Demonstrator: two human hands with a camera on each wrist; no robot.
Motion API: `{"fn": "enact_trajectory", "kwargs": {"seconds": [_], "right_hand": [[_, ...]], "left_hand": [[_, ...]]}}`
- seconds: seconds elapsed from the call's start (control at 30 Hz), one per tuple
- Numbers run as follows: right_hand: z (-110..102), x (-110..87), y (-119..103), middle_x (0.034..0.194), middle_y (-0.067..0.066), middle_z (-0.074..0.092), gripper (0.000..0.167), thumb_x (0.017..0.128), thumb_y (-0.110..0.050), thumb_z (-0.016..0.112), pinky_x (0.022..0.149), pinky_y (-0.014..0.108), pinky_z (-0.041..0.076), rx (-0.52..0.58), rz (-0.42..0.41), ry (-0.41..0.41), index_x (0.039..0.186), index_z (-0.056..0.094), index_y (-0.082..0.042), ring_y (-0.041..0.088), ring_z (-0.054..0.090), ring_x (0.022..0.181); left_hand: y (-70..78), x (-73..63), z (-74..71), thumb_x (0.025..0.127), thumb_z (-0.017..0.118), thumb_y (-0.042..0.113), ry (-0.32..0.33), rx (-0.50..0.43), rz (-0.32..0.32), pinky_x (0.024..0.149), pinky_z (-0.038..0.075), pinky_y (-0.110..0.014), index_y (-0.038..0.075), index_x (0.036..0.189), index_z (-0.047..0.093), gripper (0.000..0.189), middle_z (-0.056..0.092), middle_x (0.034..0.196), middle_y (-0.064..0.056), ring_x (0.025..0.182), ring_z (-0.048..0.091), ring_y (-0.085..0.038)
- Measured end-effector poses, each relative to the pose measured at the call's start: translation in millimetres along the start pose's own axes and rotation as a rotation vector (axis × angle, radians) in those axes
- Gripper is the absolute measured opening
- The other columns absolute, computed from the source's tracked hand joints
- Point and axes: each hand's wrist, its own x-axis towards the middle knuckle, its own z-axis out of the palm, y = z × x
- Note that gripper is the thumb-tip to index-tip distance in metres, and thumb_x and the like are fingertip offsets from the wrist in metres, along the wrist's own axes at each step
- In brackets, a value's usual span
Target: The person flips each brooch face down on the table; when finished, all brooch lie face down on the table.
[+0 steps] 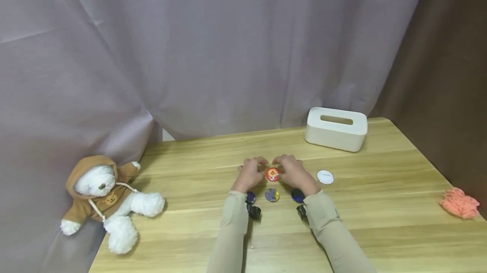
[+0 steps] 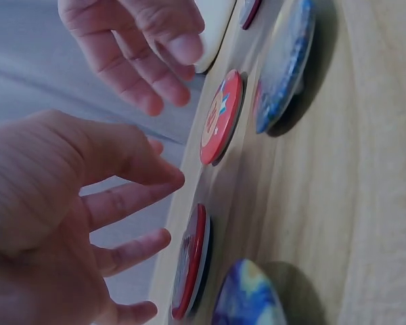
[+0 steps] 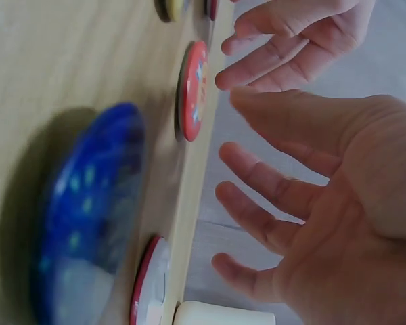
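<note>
A red round badge (image 1: pixel 272 174) with a gold centre lies flat on the table between the two hands. My left hand (image 1: pixel 249 173) hovers at its left side, fingers spread and loosely bent, holding nothing. On the other side, my right hand (image 1: pixel 294 172) is held the same way, its thumb (image 3: pixel 277 115) apart from the badge. Below the left fingers lies a red-rimmed badge (image 2: pixel 191 261), hidden by that hand in the head view. Nearer the body are a purple-and-yellow badge (image 1: pixel 272 195), a dark blue badge (image 1: pixel 298 196) and a multicoloured badge (image 1: pixel 250 197) partly behind the left wrist.
A white badge (image 1: pixel 325 176) lies right of the right hand. Behind it stands a white tissue box (image 1: pixel 335 131). A plush bear (image 1: pixel 104 197) in a brown hoodie sits at the left edge of the wooden table (image 1: pixel 380 230). Pink yarn (image 1: pixel 460 203) lies at the right edge.
</note>
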Motion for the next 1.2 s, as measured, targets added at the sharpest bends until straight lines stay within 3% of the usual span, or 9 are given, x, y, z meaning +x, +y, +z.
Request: {"fn": "enact_trajectory", "kwargs": {"seconds": [0.3, 0.63, 0.97, 1.2], "right_hand": [[-0.3, 1.5, 3.3, 0.097, 0.012, 0.063, 0.043, 0.069, 0.005, 0.076, 0.083, 0.056, 0.038, -0.108, 0.012, -0.021, 0.111, 0.07, 0.001, 0.034, 0.053, 0.093], [0.9, 4.4, 1.7, 0.103, 0.014, 0.066, 0.043, 0.07, 0.004, 0.076, 0.088, 0.06, 0.035, -0.112, 0.062, -0.052, 0.113, 0.07, -0.001, 0.035, 0.053, 0.096], [7.1, 5.6, 2.8, 0.093, 0.009, 0.067, 0.031, 0.07, 0.003, 0.078, 0.082, 0.055, 0.036, -0.13, 0.049, -0.053, 0.1, 0.073, -0.005, 0.032, 0.056, 0.087], [5.7, 7.0, 4.1, 0.081, 0.003, 0.061, 0.027, 0.073, -0.001, 0.08, 0.083, 0.056, 0.037, -0.115, 0.065, -0.079, 0.098, 0.071, -0.007, 0.03, 0.058, 0.085]], "left_hand": [[0.5, 4.3, 1.8, 0.074, 0.072, -0.009, -0.013, 0.074, 0.022, 0.097, 0.03, -0.058, 0.008, 0.111, 0.075, 0.041, 0.072, 0.106, -0.007, 0.111, 0.052, -0.034], [-1.2, 2.1, 3.7, 0.071, 0.077, -0.006, -0.013, 0.123, -0.002, 0.09, 0.03, -0.054, 0.011, 0.104, 0.078, 0.037, 0.074, 0.111, -0.003, 0.104, 0.054, -0.031], [0.7, 1.6, 7.0, 0.072, 0.083, 0.001, 0.002, 0.167, 0.012, 0.088, 0.032, -0.052, 0.014, 0.099, 0.079, 0.03, 0.075, 0.108, -0.001, 0.103, 0.056, -0.031], [2.2, 1.7, 5.8, 0.074, 0.083, 0.002, -0.001, 0.191, 0.017, 0.085, 0.032, -0.05, 0.015, 0.088, 0.078, 0.019, 0.074, 0.094, 0.002, 0.1, 0.056, -0.03]]}}
